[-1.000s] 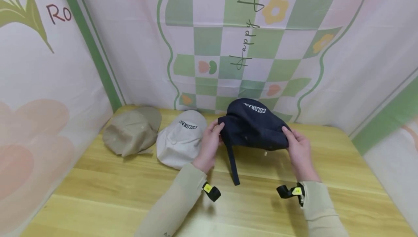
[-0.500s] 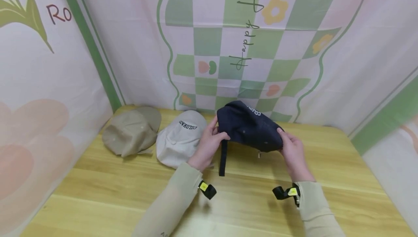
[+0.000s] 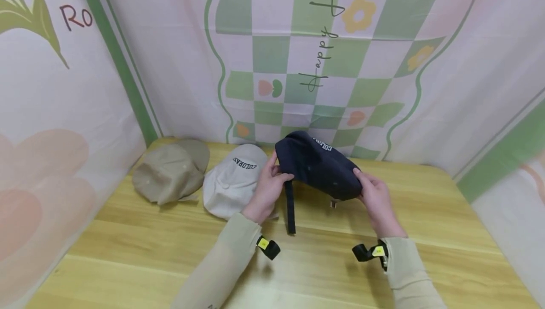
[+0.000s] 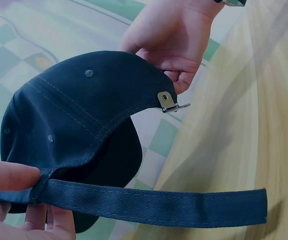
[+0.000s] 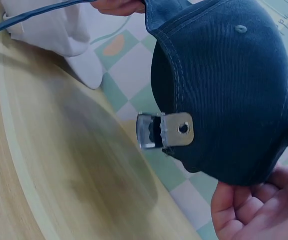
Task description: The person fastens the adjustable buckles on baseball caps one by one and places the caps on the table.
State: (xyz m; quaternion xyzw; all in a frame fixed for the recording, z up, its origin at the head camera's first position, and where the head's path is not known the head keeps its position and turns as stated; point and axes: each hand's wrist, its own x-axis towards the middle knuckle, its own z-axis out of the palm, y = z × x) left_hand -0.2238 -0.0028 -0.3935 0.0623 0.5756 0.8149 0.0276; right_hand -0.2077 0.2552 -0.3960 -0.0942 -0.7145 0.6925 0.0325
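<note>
Both hands hold up a dark navy baseball cap [image 3: 319, 169] above the table, its white lettering facing the back. My left hand [image 3: 269, 188] pinches its left edge, thumb in front and fingers behind. From that side a loose back strap [image 4: 159, 204] hangs unfastened. My right hand [image 3: 376, 200] grips the cap's right edge between thumb and fingers. A metal buckle [image 5: 178, 129] with its clasp flipped out sits at the opposite end of the back opening, near the right hand. The cap's brim shows partly through that opening in the left wrist view.
A light grey cap [image 3: 230, 195] with dark lettering lies just left of the navy one, partly behind the left hand. Further left is a khaki cap [image 3: 170, 172]. The wooden table [image 3: 140, 261] meets a printed curtain [image 3: 183, 63] at the back.
The navy cap has shifted slightly left and turned, so its lettering shows less and its back more. Both hands moved left with it, and the left thumb changed its place on the edge.
</note>
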